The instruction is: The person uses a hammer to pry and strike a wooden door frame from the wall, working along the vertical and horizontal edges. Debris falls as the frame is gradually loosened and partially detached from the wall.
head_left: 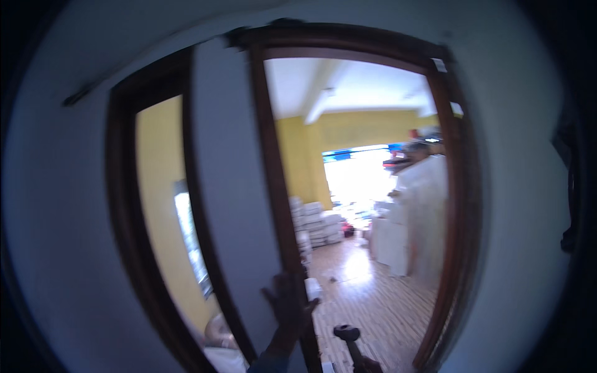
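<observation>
My left hand [290, 306] is raised with its fingers spread, in front of the dark brown left jamb [273, 193] of a doorway. It holds nothing; whether the palm presses on the wood I cannot tell. Low in the picture, my right hand [372, 365] shows only in part, at the lower edge. It is closed round the handle of a hammer [349, 339], whose dark head points up and away from me. Blur softens both hands.
Beyond the doorway lies a room with a striped wood-look floor [373, 311]. White stacked bundles [320, 224] line its left side, and large pale panels [423, 217] lean at the right. A narrow brown-framed opening [158, 143] is to the left, past a pale wall strip [227, 186].
</observation>
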`<state>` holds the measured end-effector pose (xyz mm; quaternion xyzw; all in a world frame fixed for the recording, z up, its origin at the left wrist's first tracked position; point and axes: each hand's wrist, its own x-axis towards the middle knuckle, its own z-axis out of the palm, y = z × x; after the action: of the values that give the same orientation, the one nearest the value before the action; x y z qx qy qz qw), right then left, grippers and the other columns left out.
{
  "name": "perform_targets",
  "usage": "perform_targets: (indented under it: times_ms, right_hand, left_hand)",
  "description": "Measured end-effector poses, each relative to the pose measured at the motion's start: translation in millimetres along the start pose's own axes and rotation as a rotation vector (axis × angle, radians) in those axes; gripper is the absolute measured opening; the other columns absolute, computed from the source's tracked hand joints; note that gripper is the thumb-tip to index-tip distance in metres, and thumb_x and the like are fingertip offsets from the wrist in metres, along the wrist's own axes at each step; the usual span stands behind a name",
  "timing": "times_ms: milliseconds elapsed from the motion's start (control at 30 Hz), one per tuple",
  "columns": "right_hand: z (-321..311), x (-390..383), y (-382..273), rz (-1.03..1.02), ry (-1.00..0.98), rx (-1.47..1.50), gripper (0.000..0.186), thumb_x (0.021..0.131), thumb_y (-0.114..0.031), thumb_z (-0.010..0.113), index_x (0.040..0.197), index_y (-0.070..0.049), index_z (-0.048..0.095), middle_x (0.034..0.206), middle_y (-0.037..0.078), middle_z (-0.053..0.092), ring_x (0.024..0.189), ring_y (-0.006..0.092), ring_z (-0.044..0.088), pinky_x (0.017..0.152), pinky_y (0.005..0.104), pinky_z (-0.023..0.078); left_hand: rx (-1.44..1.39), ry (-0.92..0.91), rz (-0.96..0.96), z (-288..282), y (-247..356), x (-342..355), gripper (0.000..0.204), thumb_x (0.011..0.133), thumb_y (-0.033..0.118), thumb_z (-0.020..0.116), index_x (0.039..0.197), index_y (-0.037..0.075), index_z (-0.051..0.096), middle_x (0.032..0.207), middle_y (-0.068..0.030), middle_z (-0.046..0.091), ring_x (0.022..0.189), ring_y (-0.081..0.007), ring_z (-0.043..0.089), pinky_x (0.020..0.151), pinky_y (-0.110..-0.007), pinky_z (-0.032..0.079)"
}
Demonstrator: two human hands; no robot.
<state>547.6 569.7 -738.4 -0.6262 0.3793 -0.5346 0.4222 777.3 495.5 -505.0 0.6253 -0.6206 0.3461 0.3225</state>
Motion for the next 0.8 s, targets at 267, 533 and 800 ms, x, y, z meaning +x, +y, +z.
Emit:
perform_targets:
  times_ms: [267,533,800]
  right_hand:
    - [21,-13,-8,0.128,0.063,0.102,0.037,0.104,-0.039,0.048,0.095,-0.006,0.061,0.06,-0.001,0.054,0.046,0.0089,0.049,0.042,0.0287,0.041]
    - [14,-29,-2,0.199,0.109,0.082,0.037,0.102,-0.041,0.053,0.094,-0.005,0.061,0.061,-0.001,0.055,0.048,0.0095,0.051,0.042,0.0287,0.042]
    - [-12,-66,26,0.45,0.028,0.116,0.034,0.099,-0.043,0.059,0.101,-0.009,0.061,0.072,0.006,0.061,0.064,0.0207,0.061,0.057,0.0368,0.049]
  left_hand:
    - [-0.058,0.052,-0.048,7,-2,-15,0.095,0.071,0.032,0.073,0.151,0.0,0.033,0.157,-0.027,0.027,0.148,-0.0488,0.016,0.115,-0.074,0.002]
    - [0.002,0.121,-0.033,14,-1,-16,0.097,0.07,0.029,0.07,0.153,-0.001,0.03,0.16,-0.026,0.024,0.15,-0.0471,0.015,0.116,-0.073,0.002]
    - [-0.033,0.154,-0.01,11,2,-13,0.1,0.071,0.028,0.069,0.156,0.0,0.024,0.164,-0.0241,0.019,0.153,-0.0445,0.01,0.117,-0.071,-0.001]
